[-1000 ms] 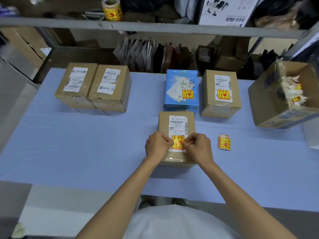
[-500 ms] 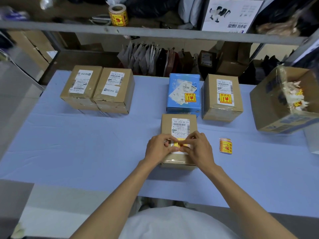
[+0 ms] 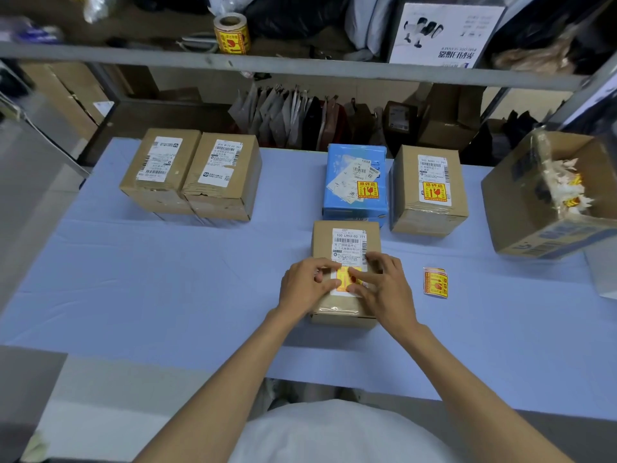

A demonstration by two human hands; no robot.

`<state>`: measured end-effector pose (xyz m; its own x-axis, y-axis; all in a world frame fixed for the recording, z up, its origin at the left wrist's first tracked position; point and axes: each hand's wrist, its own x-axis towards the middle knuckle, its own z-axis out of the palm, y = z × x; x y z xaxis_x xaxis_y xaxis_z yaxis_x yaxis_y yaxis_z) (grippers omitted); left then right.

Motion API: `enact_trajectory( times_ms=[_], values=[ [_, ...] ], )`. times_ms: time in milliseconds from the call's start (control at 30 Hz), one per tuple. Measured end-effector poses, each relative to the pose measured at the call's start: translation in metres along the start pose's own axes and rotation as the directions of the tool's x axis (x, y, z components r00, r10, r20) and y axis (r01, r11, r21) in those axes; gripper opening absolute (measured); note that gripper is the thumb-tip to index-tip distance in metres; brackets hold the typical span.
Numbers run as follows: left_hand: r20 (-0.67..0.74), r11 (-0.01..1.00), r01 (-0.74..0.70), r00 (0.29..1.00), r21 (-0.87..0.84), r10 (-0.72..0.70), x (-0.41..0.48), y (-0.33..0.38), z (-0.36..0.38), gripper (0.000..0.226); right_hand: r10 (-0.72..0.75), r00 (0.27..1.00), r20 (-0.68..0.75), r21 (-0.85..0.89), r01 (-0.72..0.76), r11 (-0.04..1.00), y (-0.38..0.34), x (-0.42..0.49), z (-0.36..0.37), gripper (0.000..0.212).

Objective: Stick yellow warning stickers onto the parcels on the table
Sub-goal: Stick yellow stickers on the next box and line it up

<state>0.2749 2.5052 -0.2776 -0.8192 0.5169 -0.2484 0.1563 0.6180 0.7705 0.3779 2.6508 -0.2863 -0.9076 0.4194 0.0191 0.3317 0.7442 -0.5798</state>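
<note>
The left hand [image 3: 307, 286] and right hand [image 3: 384, 289] lie with loosely spread fingers on a small brown cardboard parcel [image 3: 322, 243] at the front middle of the pale blue tabletop [image 3: 167, 279]. They press a yellow warning sticker [image 3: 347, 279] onto its white label. A small stack of loose yellow stickers [image 3: 435, 283] lies near the parcel's right side.

the near parcel [image 3: 322, 242] is matt brown cardboard, its front edge sealed with clear, shiny tape [image 3: 337, 309]. its shipping label [image 3: 349, 243] is plain white paper. the blue parcel [image 3: 337, 182] looks wrapped in smooth, faintly shiny plastic — the pale table cover [image 3: 167, 279] is matt and smooth.
</note>
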Motion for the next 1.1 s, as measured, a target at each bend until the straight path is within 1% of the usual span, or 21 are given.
enact_trajectory(
  times_ms=[100,200,233,267,300,367,433,500,567,633,667,767,900,967,1033,1100],
  values=[
    [0.050,1.000,0.006,0.999,-0.028,-0.005,0.001,0.000,-0.002,0.022,0.030,0.999,-0.030,-0.050,-0.032,0.998,0.000,0.000,-0.001,0.021],
    [0.041,0.999,0.041,0.998,-0.021,-0.040,0.003,-0.002,-0.005,0.020,0.085,0.995,-0.054,-0.114,-0.091,0.989,0.002,-0.001,-0.005,0.023],
    [0.034,0.998,0.048,0.998,-0.034,-0.046,0.004,-0.002,-0.006,0.019,0.106,0.992,-0.071,-0.104,-0.113,0.988,0.002,-0.001,-0.007,0.024],
    [0.049,0.995,0.059,0.997,-0.079,-0.056,0.006,-0.001,-0.007,0.019,0.126,0.988,-0.091,-0.062,-0.132,0.989,0.001,0.000,-0.008,0.025],
    [0.095,0.984,0.086,0.993,-0.155,-0.071,0.008,0.001,-0.008,0.021,0.137,0.985,-0.109,-0.001,-0.138,0.990,-0.002,0.001,-0.010,0.026],
    [0.232,0.939,0.160,0.969,-0.306,-0.090,0.011,0.010,-0.013,0.029,0.115,0.985,-0.129,0.112,-0.101,0.989,-0.012,0.006,-0.017,0.029],
    [0.334,0.908,0.220,0.938,-0.358,-0.095,0.014,0.017,-0.020,0.039,0.069,0.988,-0.139,0.191,-0.042,0.981,-0.026,0.013,-0.025,0.029],
    [0.391,0.903,0.211,0.919,-0.374,-0.053,0.017,0.024,-0.026,0.039,0.019,0.988,-0.156,0.257,0.022,0.966,-0.041,0.020,-0.032,0.028],
    [0.381,0.886,0.164,0.924,-0.434,0.016,0.019,0.036,-0.029,0.030,-0.026,0.988,-0.155,0.325,0.076,0.942,-0.053,0.025,-0.039,0.026],
    [0.304,0.858,0.124,0.952,-0.499,0.039,0.023,0.049,-0.031,0.021,-0.061,0.986,-0.152,0.358,0.112,0.927,-0.059,0.030,-0.043,0.024],
    [0.261,0.861,0.105,0.965,-0.497,0.033,0.026,0.055,-0.032,0.019,-0.069,0.985,-0.160,0.360,0.124,0.925,-0.061,0.032,-0.046,0.023],
    [0.195,0.878,0.037,0.979,-0.477,0.064,0.034,0.065,-0.035,0.024,-0.069,0.978,-0.194,0.371,0.139,0.918,-0.060,0.040,-0.053,0.020],
    [0.089,0.923,-0.079,0.989,-0.376,0.120,0.040,0.070,-0.038,0.019,-0.095,0.969,-0.229,0.359,0.175,0.917,-0.055,0.044,-0.061,0.030],
    [0.122,0.922,-0.080,0.983,-0.378,0.135,0.044,0.075,-0.041,0.020,-0.126,0.960,-0.249,0.300,0.201,0.933,-0.050,0.046,-0.062,0.031],
    [0.167,0.905,-0.048,0.977,-0.423,0.130,0.048,0.081,-0.044,0.025,-0.135,0.960,-0.247,0.256,0.199,0.946,-0.046,0.049,-0.063,0.024],
    [0.160,0.886,-0.032,0.980,-0.463,0.119,0.051,0.089,-0.048,0.032,-0.119,0.963,-0.243,0.253,0.181,0.951,-0.044,0.052,-0.066,0.014]
  ],
)
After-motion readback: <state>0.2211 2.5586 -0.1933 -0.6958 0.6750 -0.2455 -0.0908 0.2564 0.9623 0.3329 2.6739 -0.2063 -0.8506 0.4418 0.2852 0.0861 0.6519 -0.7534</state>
